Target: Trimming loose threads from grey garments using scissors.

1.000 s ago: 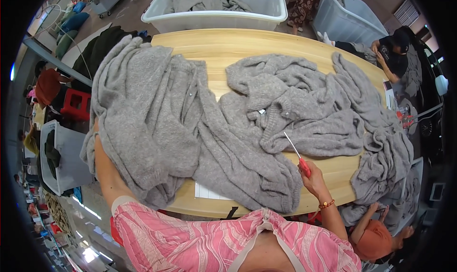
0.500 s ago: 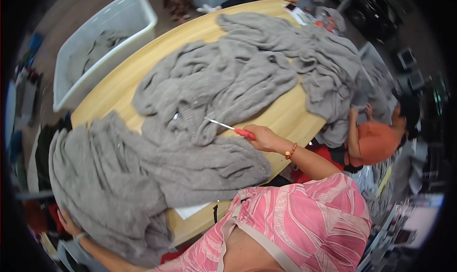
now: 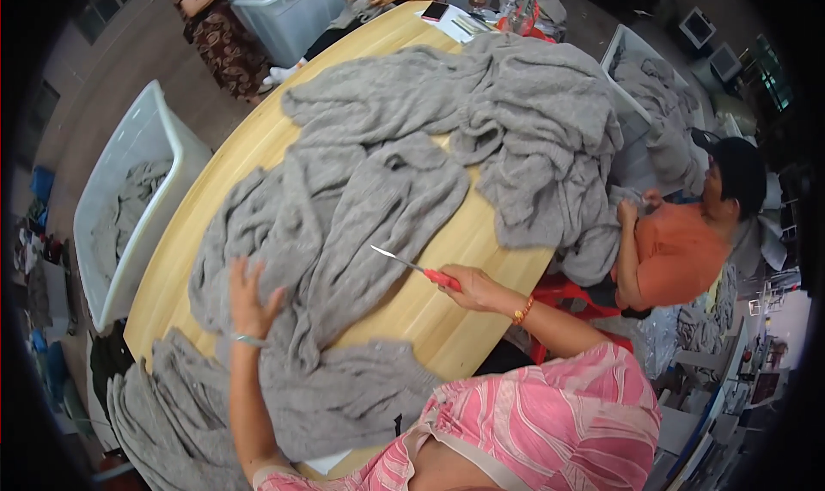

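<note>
My right hand (image 3: 475, 288) is closed around the red handle of a slim tool (image 3: 443, 279). Its narrow, pointed metal blade reaches left over a grey knitted garment; whether it is a knife or closed scissors I cannot make out. My left hand (image 3: 250, 306) has its fingers spread, over or on the left part of that rumpled garment (image 3: 344, 207) in the middle of the table. Nearer to me, another grey knit piece (image 3: 344, 396) lies beneath my left forearm and hangs toward the lower left.
More grey knits (image 3: 550, 139) cover the far right of the wooden table (image 3: 438, 319). White tubs of knitwear stand left (image 3: 172, 190) and far right (image 3: 627, 53). A co-worker in orange (image 3: 679, 255) sits at the right; others are beyond the far edge. A phone (image 3: 435, 11) lies there.
My left hand has come up from the cloth at the lower left to the middle garment, fingers spread. The tool stays in my right hand. The view has shifted, showing more of the far side.
</note>
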A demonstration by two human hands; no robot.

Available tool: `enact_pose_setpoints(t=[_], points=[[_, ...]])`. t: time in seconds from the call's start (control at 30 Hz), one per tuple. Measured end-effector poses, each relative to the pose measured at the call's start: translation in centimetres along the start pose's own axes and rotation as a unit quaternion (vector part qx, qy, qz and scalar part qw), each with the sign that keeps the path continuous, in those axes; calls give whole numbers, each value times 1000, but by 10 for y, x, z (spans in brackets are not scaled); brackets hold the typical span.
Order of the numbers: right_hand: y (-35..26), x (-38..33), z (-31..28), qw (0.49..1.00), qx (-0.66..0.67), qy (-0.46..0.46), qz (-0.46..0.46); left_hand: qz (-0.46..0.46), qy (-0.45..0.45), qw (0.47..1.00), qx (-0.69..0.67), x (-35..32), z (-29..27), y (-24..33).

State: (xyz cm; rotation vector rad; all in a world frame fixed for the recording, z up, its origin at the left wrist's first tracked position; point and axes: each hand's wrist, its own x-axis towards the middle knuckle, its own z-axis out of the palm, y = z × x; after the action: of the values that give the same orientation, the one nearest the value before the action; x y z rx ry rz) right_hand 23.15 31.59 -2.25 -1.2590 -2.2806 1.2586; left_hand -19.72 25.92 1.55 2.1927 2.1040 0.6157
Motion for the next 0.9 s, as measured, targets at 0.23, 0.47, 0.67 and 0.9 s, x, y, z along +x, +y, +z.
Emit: enact_pose_setpoints(t=[0.23, 0.47, 0.67, 0.9], points=[[101, -15, -108, 997, -4, 66, 39, 117, -11, 992, -38, 239, 183, 126], [147, -40, -159, 981, 30, 113, 154, -17, -94, 991, 91, 377, 293, 201], [158, -48, -142, 980, 64, 85, 169, 19, -41, 996, 72, 384, 283, 137], [130, -29, -148, 989, 65, 42, 126, 49, -82, 993, 75, 245, 81, 104]])
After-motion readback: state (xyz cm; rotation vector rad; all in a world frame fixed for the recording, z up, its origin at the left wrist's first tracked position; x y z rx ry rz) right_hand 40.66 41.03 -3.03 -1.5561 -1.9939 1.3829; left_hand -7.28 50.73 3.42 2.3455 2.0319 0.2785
